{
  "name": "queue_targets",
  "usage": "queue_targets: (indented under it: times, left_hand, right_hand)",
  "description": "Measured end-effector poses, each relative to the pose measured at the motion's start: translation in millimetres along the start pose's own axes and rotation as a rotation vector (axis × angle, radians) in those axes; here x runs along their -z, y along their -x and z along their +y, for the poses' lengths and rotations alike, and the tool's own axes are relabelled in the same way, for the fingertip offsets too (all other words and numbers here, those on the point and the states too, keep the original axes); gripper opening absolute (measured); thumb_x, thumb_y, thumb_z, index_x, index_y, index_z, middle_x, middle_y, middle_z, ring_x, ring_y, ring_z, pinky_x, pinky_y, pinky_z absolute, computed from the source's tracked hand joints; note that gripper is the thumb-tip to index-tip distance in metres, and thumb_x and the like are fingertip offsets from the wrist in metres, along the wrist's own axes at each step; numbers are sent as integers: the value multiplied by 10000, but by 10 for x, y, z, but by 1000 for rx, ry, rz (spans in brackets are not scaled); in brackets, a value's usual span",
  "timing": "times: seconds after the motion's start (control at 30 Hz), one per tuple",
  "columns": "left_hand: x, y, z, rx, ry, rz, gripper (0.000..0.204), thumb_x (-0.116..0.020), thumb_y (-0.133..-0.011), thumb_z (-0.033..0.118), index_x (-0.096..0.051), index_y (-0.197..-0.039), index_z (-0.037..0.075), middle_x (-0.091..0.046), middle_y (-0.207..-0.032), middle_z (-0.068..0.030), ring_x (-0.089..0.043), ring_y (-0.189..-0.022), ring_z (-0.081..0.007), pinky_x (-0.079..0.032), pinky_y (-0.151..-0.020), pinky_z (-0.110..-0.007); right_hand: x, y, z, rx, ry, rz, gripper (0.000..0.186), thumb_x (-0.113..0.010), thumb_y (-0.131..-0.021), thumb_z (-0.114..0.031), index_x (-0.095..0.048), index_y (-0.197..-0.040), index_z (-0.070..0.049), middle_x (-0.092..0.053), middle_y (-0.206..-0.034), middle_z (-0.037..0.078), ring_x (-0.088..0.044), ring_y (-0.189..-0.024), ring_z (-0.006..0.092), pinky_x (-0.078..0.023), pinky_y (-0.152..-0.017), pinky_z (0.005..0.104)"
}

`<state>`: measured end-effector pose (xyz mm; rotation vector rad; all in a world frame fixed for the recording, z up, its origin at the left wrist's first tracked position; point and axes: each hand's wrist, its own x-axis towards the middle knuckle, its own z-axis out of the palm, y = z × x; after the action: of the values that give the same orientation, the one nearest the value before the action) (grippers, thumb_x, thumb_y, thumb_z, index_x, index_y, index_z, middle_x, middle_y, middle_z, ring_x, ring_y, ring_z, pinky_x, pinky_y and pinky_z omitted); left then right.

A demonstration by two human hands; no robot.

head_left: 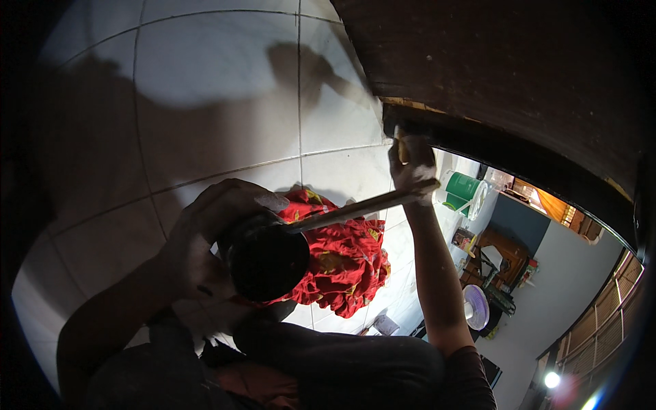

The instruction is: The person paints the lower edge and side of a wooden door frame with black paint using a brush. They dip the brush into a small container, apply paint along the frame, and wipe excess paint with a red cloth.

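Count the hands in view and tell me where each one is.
2. The left hand is around the dark round container, left of centre; the right hand is raised near the lower edge of the dark panel. No other hand shows.

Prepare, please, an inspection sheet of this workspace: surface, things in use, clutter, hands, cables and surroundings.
Surface: white floor tiles with dark joints; shadows fall across them.
Job's things: a dark round container; a brownish stick slanting from its rim toward the right wrist; a dark panel.
Clutter: a crumpled red cloth with yellow marks, on the tiles.
Hands: the left hand grips the container; the right hand is near the panel's edge, fingers bent, but what it holds is unclear.
Cables: nothing seen.
Surroundings: a green bucket, a round white-and-purple object and a bright light.
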<state>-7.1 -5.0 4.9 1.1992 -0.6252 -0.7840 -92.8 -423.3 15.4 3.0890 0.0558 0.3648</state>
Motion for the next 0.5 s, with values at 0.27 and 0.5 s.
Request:
queue_targets:
  times: [0.27, 0.5]
  left_hand:
    - [-12, -24, 20, 62, 161, 4, 427, -751, -980, 142, -627, -1382, 69, -605, -1380, -176, -637, -1287, -281, -520, -1125, -406]
    - [48, -64, 24, -99, -9, -24, 459, -756, -984, 183, -612, -1394, 36, -610, -1358, -162, -635, -1284, -279, -514, -1124, -414]
  right_hand:
    - [-159, 201, 227, -165, -78, -51, 168, -792, -909, -31, -670, -1023, -42, -672, -860, 179, -678, -736, 388, -566, -680, 465]
    - [-215, 245, 152, -23, -30, -2, 207, -798, -873, -32, -667, -1032, -49, -696, -919, 178, -712, -805, 405, -588, -723, 473]
